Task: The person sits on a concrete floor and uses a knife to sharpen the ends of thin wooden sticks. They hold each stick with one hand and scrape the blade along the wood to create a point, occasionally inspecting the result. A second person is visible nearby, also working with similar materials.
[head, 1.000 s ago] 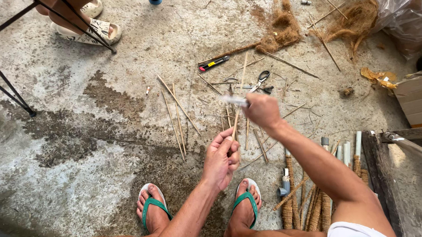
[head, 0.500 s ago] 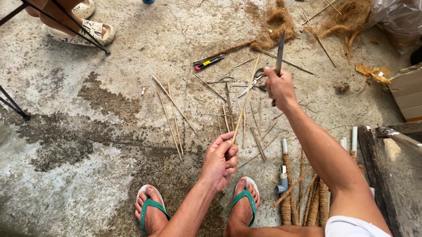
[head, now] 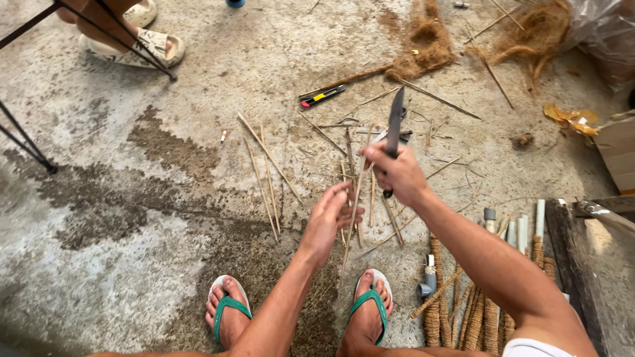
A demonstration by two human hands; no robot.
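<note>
Right hand (head: 400, 173): closed around the handle of a dark-bladed knife (head: 395, 119), blade pointing up and away from the body; thumb and forefinger also pinch the upper end of a thin bamboo stick (head: 354, 198). Left hand (head: 328, 219): fingers loosely curled beside the middle of the same stick, touching or nearly touching it; whether they actually grip it cannot be told. Stick: held slanted above the concrete floor (head: 84, 231), lower end reaching toward the feet.

Below: two feet in green flip-flops (head: 229, 309), planted on a damp patch of the floor.

Floor items: loose thin sticks (head: 266, 172) scattered left of and beneath the hands; a utility knife (head: 322, 95) with yellow and red marks farther out; clumps of brown coconut-like fibre (head: 426, 42) beyond it, more near the clear plastic bag (head: 610, 19) at upper right.

Right of the feet: bundle of fibre-wrapped rods (head: 474, 321) lying side by side, close to a wooden plank (head: 571, 260).

Upper left: black metal frame legs (head: 8, 124) and another person's pale sandals (head: 140, 43).
</note>
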